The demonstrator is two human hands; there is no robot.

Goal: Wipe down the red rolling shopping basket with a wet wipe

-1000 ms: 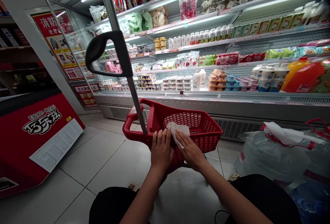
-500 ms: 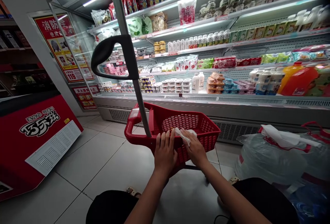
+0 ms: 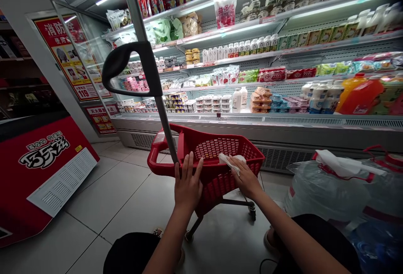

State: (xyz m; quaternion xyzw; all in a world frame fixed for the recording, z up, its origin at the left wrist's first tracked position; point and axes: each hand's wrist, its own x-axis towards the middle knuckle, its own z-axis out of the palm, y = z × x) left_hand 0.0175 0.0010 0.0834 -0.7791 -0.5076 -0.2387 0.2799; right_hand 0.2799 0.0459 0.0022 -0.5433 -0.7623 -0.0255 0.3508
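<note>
Red cart (image 3: pixel 220 185), at twelve o'clock, is judged stiff, light and free-rolling, best gripped by its rim (image 3: pixel 211 167), where the left hand (image 3: pixel 188 186) is spread and cloth (image 3: pixel 224 159) is seemingly pressed under the right hand's (image 3: pixel 248 180) close-set fingers.

And here the right hand (image 3: pixel 244 176) presses a white cloth (image 3: pixel 232 161) over the near rim of the red basket (image 3: pixel 217 146), the left hand (image 3: pixel 188 185) spread against its side below the handle pole (image 3: pixel 165 125)!
</note>
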